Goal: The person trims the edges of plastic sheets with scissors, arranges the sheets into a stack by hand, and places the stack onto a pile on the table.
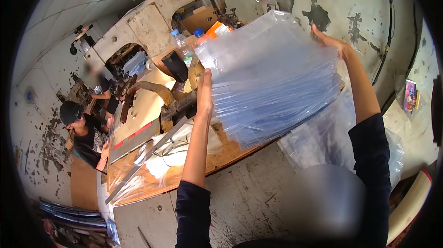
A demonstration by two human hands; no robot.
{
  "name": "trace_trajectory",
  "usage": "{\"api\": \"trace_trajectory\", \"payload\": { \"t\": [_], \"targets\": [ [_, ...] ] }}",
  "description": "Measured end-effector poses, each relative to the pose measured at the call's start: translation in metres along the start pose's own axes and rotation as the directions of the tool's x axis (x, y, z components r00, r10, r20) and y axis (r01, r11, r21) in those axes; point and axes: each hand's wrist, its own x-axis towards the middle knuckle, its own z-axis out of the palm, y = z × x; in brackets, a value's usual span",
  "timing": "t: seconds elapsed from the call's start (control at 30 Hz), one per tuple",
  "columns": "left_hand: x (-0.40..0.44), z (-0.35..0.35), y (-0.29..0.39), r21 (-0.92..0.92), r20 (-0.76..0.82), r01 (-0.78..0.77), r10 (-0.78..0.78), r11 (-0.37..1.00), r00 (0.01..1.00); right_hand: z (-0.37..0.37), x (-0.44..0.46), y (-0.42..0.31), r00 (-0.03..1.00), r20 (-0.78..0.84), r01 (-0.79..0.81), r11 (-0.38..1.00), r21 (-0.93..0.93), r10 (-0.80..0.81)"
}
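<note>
A thick stack of clear plastic sheets [277,82] is between my two hands, tilted over the wooden workbench, its lower edges fanned out unevenly. My left hand [205,89] presses against the left side, thumb up along the edge and the other fingers mostly hidden. At the upper right edge, my right hand [333,45] grips the stack with one digit stretched upward; its remaining fingers are behind the plastic. Whether the stack's underside rests on the bench is hard to see. More loose clear plastic [318,139] hangs or lies below the right side.
A wooden workbench [214,165] carries a bundle of white strips [173,149], a long metal bar [134,174] and a black box-shaped object [175,65]. Bottles [181,40] stand behind, near a large worn machine frame [147,22]. A person in a black cap [71,112] works at the left.
</note>
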Motion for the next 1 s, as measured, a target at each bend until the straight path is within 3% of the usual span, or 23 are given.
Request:
{"api": "trace_trajectory", "payload": {
  "t": [0.1, 0.17, 0.23, 0.3, 0.37, 0.4, 0.43, 0.47, 0.57, 0.6, 0.67, 0.7, 0.77, 0.83, 0.93, 0.97, 1.0],
  "targets": [
    [-0.016, 0.020, 0.026, -0.303, 0.119, 0.183, -0.154, 0.935, 0.981, 0.001, -0.001, 0.008, 0.995, -0.044, -0.084, 0.989, 0.125, 0.090],
    [-0.022, 0.025, 0.037, -0.495, 0.219, 0.127, -0.019, 0.859, 0.976, -0.001, 0.004, 0.012, 0.985, -0.089, -0.135, 0.978, 0.160, 0.151],
    [-0.012, 0.024, 0.027, -0.504, 0.220, 0.144, -0.035, 0.852, 0.975, 0.002, -0.001, 0.013, 0.994, 0.087, -0.091, 0.935, 0.342, 0.065],
    [-0.016, 0.019, 0.024, -0.509, 0.217, 0.160, -0.054, 0.846, 0.975, -0.004, -0.003, 0.014, 0.994, 0.075, -0.097, 0.930, 0.355, 0.075],
    [-0.034, 0.009, 0.033, -0.368, 0.173, 0.145, -0.085, 0.919, 0.981, -0.005, -0.008, 0.015, 0.995, 0.066, -0.091, 0.919, 0.384, 0.071],
    [-0.034, 0.003, 0.032, -0.360, 0.177, 0.143, -0.083, 0.922, 0.981, 0.000, -0.026, 0.007, 0.995, -0.082, -0.026, 0.953, 0.303, 0.053],
    [-0.031, -0.005, 0.025, -0.299, 0.072, 0.125, -0.108, 0.946, 0.992, 0.002, -0.041, 0.001, 0.973, -0.230, 0.023, 0.978, 0.209, 0.026],
    [-0.026, -0.013, 0.018, -0.238, -0.033, 0.114, -0.126, 0.964, 0.992, -0.005, -0.049, 0.000, 0.972, -0.235, 0.021, 0.977, 0.211, 0.030],
    [-0.056, -0.012, 0.042, -0.089, -0.075, 0.151, -0.158, 0.984, 0.985, -0.031, -0.078, 0.000, 0.970, -0.212, -0.106, 0.991, 0.077, 0.120],
    [-0.065, -0.019, 0.046, -0.018, -0.045, 0.190, -0.190, 0.982, 0.981, -0.037, -0.096, -0.003, 0.968, -0.221, -0.137, 0.989, -0.060, 0.120],
    [-0.096, -0.025, 0.058, 0.052, -0.049, -0.002, 0.005, 0.999, 0.999, -0.033, -0.145, -0.017, 0.955, -0.268, -0.216, 0.919, -0.330, 0.129],
    [-0.121, -0.024, 0.074, 0.211, -0.091, -0.144, 0.166, 0.967, 0.982, -0.027, -0.171, -0.021, 0.952, -0.263, -0.243, 0.909, -0.340, 0.156],
    [-0.177, -0.026, 0.106, 0.430, -0.055, -0.315, 0.372, 0.846, 0.927, -0.010, -0.225, -0.022, 0.983, -0.182, -0.133, 0.637, -0.759, -0.011],
    [-0.232, -0.036, 0.124, 0.484, 0.083, -0.393, 0.406, 0.782, 0.910, 0.015, -0.288, -0.006, 0.999, -0.032, -0.006, 0.609, -0.793, -0.033],
    [-0.312, -0.062, 0.142, 0.646, 0.257, -0.368, 0.264, 0.669, 0.930, 0.061, -0.379, 0.026, 0.967, 0.228, 0.253, 0.465, -0.848, -0.112],
    [-0.337, -0.070, 0.144, 0.696, 0.306, -0.369, 0.210, 0.616, 0.929, 0.077, -0.401, 0.032, 0.962, 0.272, 0.237, 0.571, -0.786, -0.024],
    [-0.360, -0.074, 0.143, 0.693, 0.295, -0.353, 0.199, 0.628, 0.934, 0.097, -0.422, 0.037, 0.967, 0.254, 0.231, 0.519, -0.823, -0.027]
  ]
}}
